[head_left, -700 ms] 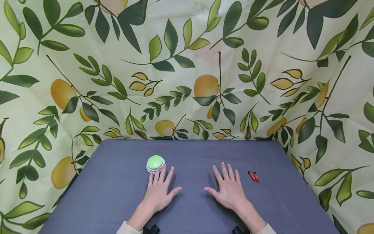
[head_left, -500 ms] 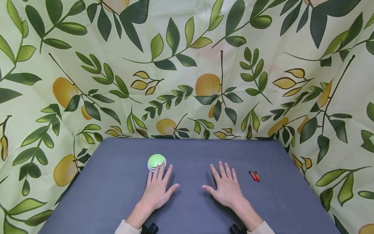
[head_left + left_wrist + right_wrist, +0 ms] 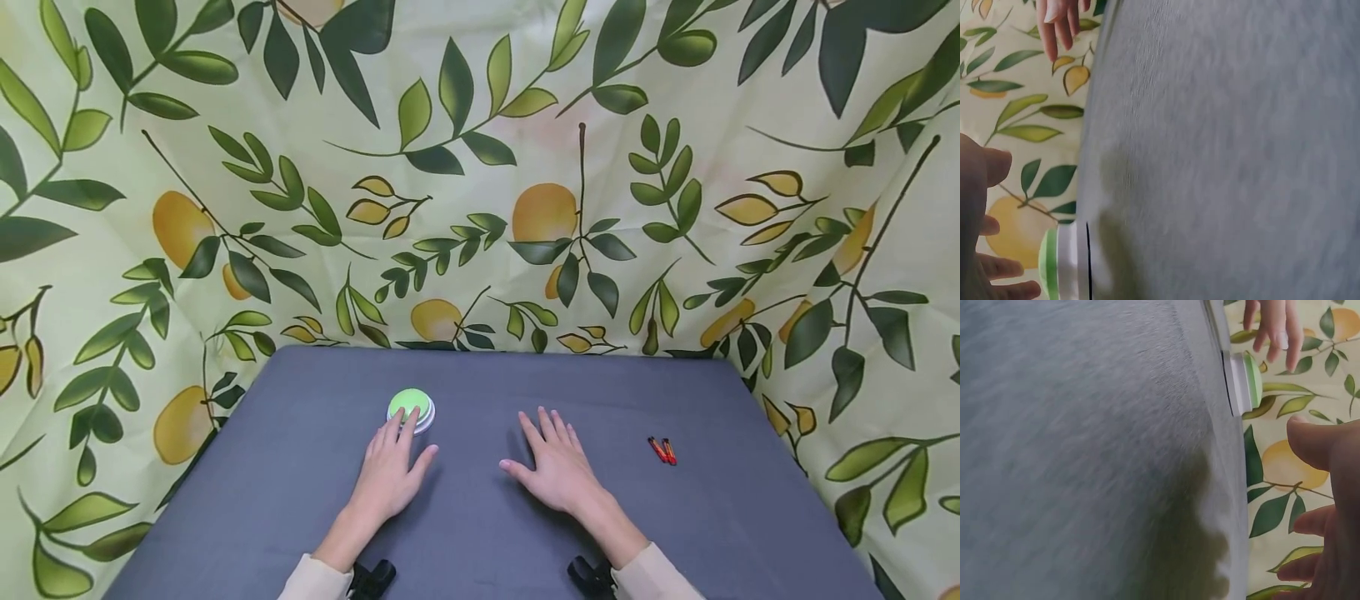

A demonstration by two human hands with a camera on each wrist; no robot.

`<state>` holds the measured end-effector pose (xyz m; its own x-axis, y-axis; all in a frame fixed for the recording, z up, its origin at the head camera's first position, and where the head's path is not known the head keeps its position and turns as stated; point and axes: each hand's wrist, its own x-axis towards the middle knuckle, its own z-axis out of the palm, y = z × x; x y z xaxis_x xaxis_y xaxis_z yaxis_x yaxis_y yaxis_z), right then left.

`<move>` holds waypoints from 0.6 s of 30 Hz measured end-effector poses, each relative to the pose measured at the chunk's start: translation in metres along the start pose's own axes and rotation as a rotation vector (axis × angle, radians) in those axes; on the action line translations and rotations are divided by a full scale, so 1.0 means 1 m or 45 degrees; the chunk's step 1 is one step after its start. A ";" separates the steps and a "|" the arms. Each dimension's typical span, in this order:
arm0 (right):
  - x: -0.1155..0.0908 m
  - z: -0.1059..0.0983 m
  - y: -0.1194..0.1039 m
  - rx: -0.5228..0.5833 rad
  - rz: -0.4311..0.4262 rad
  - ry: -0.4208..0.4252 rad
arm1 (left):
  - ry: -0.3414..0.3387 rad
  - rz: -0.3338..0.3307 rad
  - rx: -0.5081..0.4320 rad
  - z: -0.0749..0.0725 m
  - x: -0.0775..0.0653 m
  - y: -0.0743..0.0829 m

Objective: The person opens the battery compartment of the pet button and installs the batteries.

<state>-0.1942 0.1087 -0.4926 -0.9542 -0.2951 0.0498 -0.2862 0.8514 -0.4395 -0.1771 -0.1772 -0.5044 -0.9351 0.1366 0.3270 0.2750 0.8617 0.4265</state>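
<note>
A round push button with a green dome and white base [image 3: 412, 405] stands on the dark table toward the back left. Over its near edge reach the fingertips of my left hand [image 3: 386, 475], fingers spread and fairly straight. In the left wrist view a gap shows between these fingers and the green dome [image 3: 1049, 265]. My right hand [image 3: 558, 471] hovers palm down above the table, fingers extended, holding nothing. Its shadow falls on the cloth in the right wrist view. Two small red batteries [image 3: 662, 451] lie to the right of that hand.
A grey-blue cloth covers the table [image 3: 480, 533]. Behind and at both sides hangs a pale curtain [image 3: 465, 192] printed with leaves and orange fruit. Black wrist mounts [image 3: 371, 578] sit at both wrists.
The left hand has moved toward the button, and its fingertips now overlap the green dome in the head view. The right hand has shifted left. The head view has also shifted slightly.
</note>
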 end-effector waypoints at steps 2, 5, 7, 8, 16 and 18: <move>0.004 0.001 -0.003 0.026 -0.011 0.001 | -0.001 -0.049 -0.022 -0.001 0.000 -0.004; 0.011 0.003 -0.007 0.068 -0.023 0.008 | -0.006 -0.098 -0.055 -0.003 0.001 -0.010; 0.014 0.004 -0.010 0.112 -0.033 0.014 | -0.010 -0.119 -0.083 -0.005 0.003 -0.013; 0.016 0.005 -0.012 0.134 -0.039 0.015 | -0.010 -0.130 -0.096 -0.006 0.004 -0.015; 0.025 0.006 -0.029 0.296 -0.086 -0.007 | 0.029 -0.144 -0.165 -0.010 0.015 -0.030; 0.029 0.007 -0.032 0.320 -0.104 -0.005 | 0.053 -0.122 -0.195 -0.010 0.019 -0.034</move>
<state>-0.2121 0.0701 -0.4835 -0.9282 -0.3609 0.0910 -0.3315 0.6904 -0.6430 -0.2018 -0.2091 -0.5041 -0.9496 0.0342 0.3115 0.2185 0.7849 0.5799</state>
